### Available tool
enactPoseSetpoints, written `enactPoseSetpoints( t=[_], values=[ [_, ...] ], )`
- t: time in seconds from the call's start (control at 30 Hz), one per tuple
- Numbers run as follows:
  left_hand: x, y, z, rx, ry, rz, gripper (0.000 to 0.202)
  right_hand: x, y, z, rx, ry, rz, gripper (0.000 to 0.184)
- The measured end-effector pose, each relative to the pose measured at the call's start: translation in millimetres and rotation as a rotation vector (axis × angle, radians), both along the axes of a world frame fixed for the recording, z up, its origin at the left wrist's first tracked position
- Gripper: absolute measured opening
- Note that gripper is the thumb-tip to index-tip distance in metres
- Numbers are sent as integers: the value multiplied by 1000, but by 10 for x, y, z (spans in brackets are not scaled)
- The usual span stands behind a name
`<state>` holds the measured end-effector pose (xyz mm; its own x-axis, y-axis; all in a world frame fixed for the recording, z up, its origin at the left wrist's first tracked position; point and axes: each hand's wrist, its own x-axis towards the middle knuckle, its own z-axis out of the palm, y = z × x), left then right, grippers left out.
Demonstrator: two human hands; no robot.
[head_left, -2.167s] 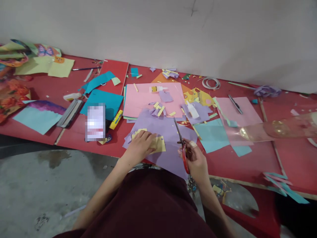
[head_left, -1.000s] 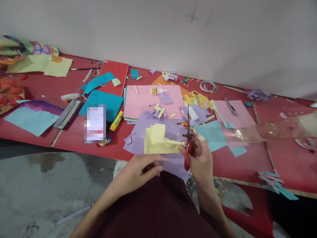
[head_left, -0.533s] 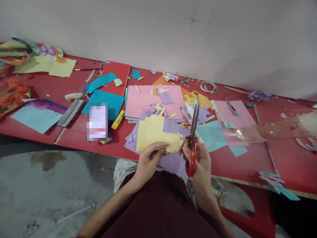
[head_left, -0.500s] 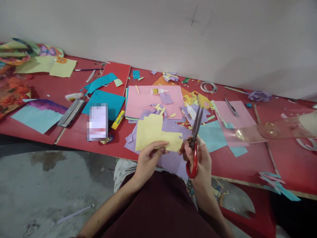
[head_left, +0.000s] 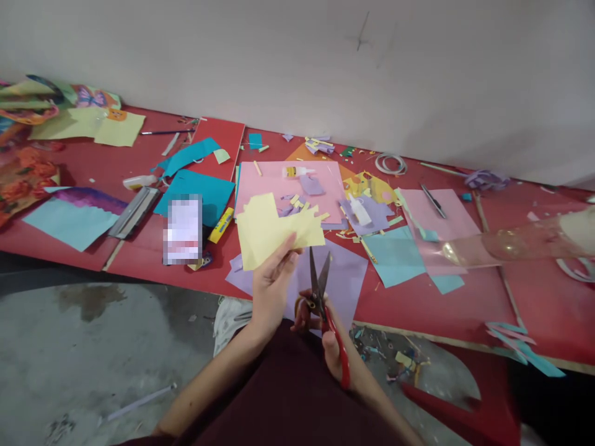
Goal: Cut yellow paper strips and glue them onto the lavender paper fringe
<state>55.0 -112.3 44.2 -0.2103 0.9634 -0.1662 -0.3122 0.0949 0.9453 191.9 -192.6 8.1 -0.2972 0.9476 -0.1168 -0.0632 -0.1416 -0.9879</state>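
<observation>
Between the thumb and fingers of my left hand (head_left: 274, 285) is a pale yellow paper sheet (head_left: 260, 232) with a stepped, notched upper edge, raised above the table. My right hand (head_left: 328, 337) grips red-handled scissors (head_left: 320, 285), their blades parted and pointing up, just below the sheet's right corner and apart from it. Under them lies a lilac paper sheet (head_left: 344, 272). Behind the yellow sheet a pink paper sheet (head_left: 274, 179) carries a small glue bottle (head_left: 297, 171) and yellow and lilac scraps (head_left: 297, 203).
To the left lie a phone with a blurred screen (head_left: 185, 229), a yellow glue stick box (head_left: 222, 225) and a grey metal case (head_left: 134, 212). At right are a pen (head_left: 433, 201), light blue paper (head_left: 395, 257) and a clear bottle (head_left: 511, 244) on its side. A wall (head_left: 297, 68) stands behind.
My left hand has raised the yellow sheet and turned it, moving slightly left. My right hand has brought the scissors down and left, and their blades are wider apart.
</observation>
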Motion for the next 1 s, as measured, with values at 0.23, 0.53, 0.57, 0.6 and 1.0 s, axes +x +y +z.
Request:
enactPoseSetpoints(
  t=[0.23, 0.53, 0.57, 0.6, 1.0],
  values=[
    [44, -98, -35, -61, 104, -15, 30, -105, 164, 41, 60, -51, -62, 60],
    [-24, -38, -29, 37, 35, -86, 48, 43, 462, -75, 104, 34, -168, 55],
    [-16, -39, -25, 45, 36, -82, 48, 48, 447, -37, 114, 12, -152, 58],
    [-5, -39, -20, 46, 40, -63, 48, 47, 418, 3, 112, -5, -132, 59],
    [121, -58, 126, -36, 190, 181, 34, -177, 232, 271, 152, -168, -5, 73]
  ],
)
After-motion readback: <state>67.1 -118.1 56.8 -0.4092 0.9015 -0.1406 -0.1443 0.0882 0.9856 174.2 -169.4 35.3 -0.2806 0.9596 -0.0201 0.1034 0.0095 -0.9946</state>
